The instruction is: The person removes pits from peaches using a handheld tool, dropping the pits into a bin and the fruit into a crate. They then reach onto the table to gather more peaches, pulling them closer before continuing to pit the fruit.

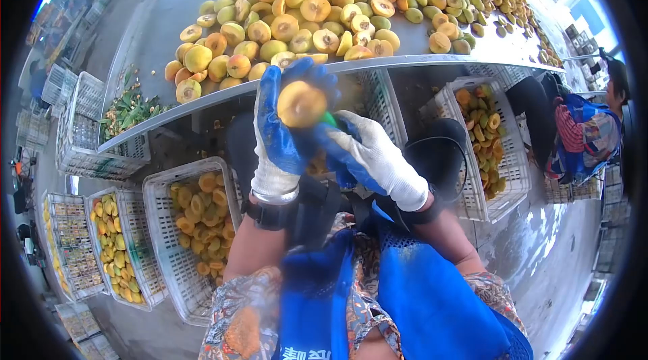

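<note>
My left hand [280, 127], in a white glove with a blue coated palm, holds up a peach half [302, 105]. Its cut face is toward me, and the centre is blurred. My right hand [361, 150], gloved the same way, is closed around a tool with a green part [329, 119] showing beside the fruit. The rest of that tool is hidden by the glove, so its kind cannot be made out. Both hands are close together over my lap, just in front of the table edge. Beyond them, many halved peaches [325, 40] lie heaped on the metal table [155, 36].
A white crate [156, 188] of peach halves stands left of my legs, with another crate [135, 252] further left. On the right is a crate [516, 164] of fruit. Leaves [131, 111] lie at the table's left corner. A co-worker [587, 127] sits at far right.
</note>
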The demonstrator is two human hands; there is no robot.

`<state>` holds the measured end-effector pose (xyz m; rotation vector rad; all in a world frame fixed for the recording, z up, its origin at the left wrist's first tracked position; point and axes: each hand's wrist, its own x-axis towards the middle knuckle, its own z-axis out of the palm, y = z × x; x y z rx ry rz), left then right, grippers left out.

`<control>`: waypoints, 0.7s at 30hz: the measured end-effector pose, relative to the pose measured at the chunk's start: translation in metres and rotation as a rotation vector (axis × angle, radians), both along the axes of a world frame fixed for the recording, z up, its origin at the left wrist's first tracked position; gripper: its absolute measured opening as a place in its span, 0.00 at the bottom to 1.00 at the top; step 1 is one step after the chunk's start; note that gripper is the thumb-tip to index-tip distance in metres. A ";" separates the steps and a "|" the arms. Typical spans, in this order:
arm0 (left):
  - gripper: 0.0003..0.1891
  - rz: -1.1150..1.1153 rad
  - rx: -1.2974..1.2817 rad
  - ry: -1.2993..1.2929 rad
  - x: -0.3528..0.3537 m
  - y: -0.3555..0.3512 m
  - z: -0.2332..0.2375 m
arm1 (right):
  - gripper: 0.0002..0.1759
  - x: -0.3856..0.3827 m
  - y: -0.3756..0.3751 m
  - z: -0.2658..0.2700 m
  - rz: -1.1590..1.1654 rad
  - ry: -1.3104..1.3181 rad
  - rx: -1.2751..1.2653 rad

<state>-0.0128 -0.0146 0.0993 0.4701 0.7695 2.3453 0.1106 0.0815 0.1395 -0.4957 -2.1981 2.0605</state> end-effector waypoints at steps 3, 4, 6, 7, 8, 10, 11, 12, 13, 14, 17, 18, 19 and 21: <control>0.29 -0.183 0.179 -0.256 0.005 -0.008 -0.001 | 0.21 0.013 -0.006 0.001 -0.005 -0.041 -0.176; 0.29 -0.114 0.097 -0.115 0.010 -0.009 -0.003 | 0.22 0.017 -0.007 0.000 -0.014 -0.038 -0.178; 0.28 0.008 -0.066 0.099 0.014 -0.010 -0.010 | 0.22 0.022 -0.007 -0.010 -0.071 -0.044 -0.268; 0.28 -0.083 0.013 -0.118 0.013 -0.010 -0.010 | 0.22 0.024 -0.005 -0.015 -0.103 -0.048 -0.311; 0.28 -0.150 0.090 -0.350 0.011 -0.011 -0.011 | 0.19 0.026 -0.004 -0.019 -0.122 -0.011 -0.348; 0.28 -0.136 0.093 -0.397 0.011 -0.008 -0.017 | 0.18 0.028 -0.006 -0.018 -0.179 -0.046 -0.396; 0.28 -0.134 0.091 -0.420 0.010 -0.006 -0.021 | 0.18 0.028 -0.007 -0.020 -0.213 -0.061 -0.422; 0.28 -0.148 0.080 -0.390 0.010 -0.004 -0.024 | 0.17 0.029 -0.006 -0.025 -0.193 -0.045 -0.379; 0.28 -0.162 0.073 -0.359 0.010 -0.003 -0.027 | 0.17 0.031 -0.004 -0.033 -0.171 -0.030 -0.331; 0.28 -0.173 0.067 -0.328 0.010 -0.002 -0.029 | 0.19 0.032 -0.004 -0.040 -0.168 0.009 -0.084; 0.28 -0.200 0.058 -0.351 0.008 0.001 -0.039 | 0.25 0.032 -0.005 -0.056 -0.181 0.220 0.655; 0.29 -0.103 -0.055 -0.327 0.015 0.005 -0.030 | 0.26 0.031 -0.004 -0.060 -0.181 0.204 0.722; 0.29 -0.095 -0.073 -0.307 0.015 0.006 -0.032 | 0.27 0.029 -0.004 -0.063 -0.180 0.187 0.789; 0.29 -0.077 -0.108 -0.265 0.015 0.007 -0.036 | 0.27 0.025 -0.004 -0.068 -0.192 0.169 0.886</control>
